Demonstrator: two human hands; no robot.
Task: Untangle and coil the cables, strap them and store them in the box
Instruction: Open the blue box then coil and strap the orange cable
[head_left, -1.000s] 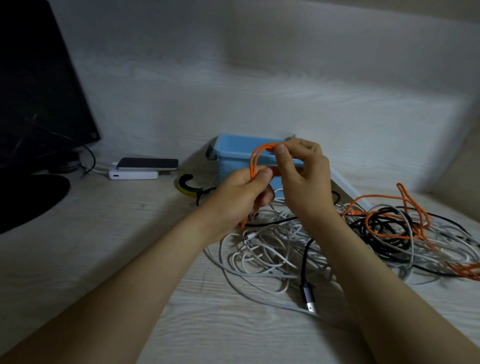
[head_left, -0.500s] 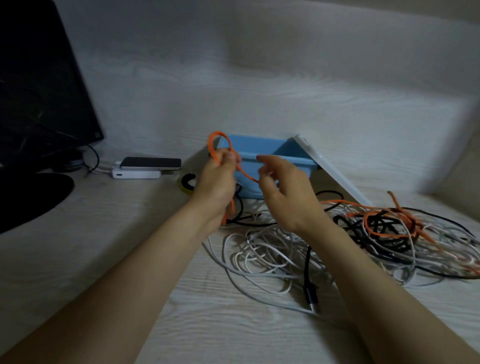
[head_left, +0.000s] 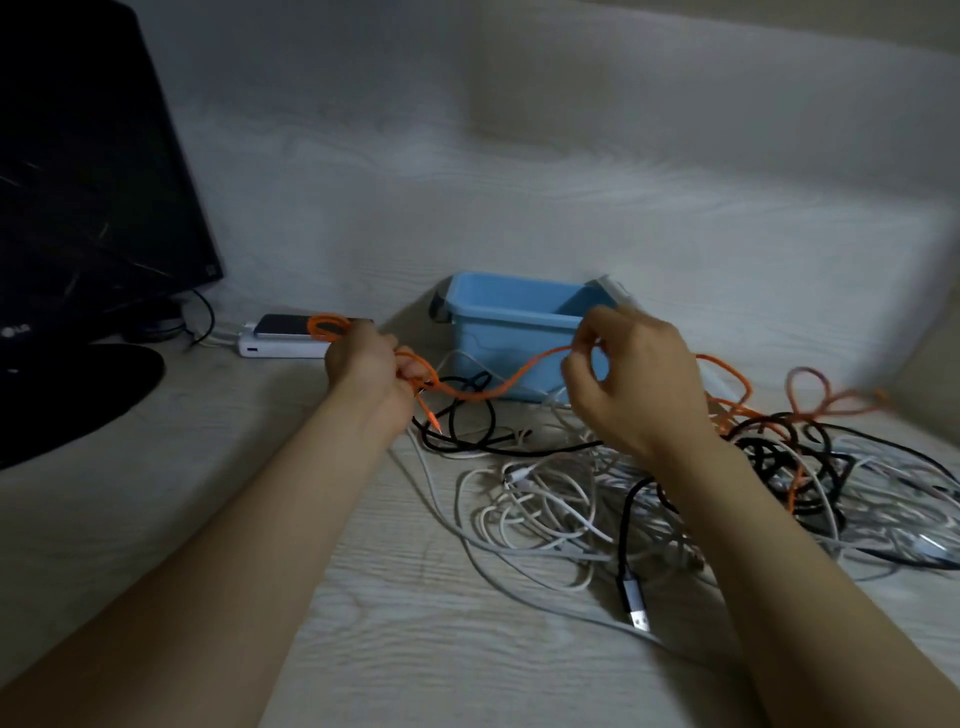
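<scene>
Toward the right edge of the desk (head_left: 363, 649) a heap of cables (head_left: 571, 509) is spread in front of the box (head_left: 498, 332). The orange cable (head_left: 498, 387), judged light and soft, is gripped in small loops by the left hand (head_left: 371, 364) and pinched further along, where it runs free, by the right hand (head_left: 639, 384).

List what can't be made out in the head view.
Blue box floor: head view, hidden by its near wall; contents unknown.
Orange cable far end: lost in the cable tangle, blurred at right.
Loop count in left hand: blurred, partly behind the hand.
Monitor: cut off by left edge.
</scene>
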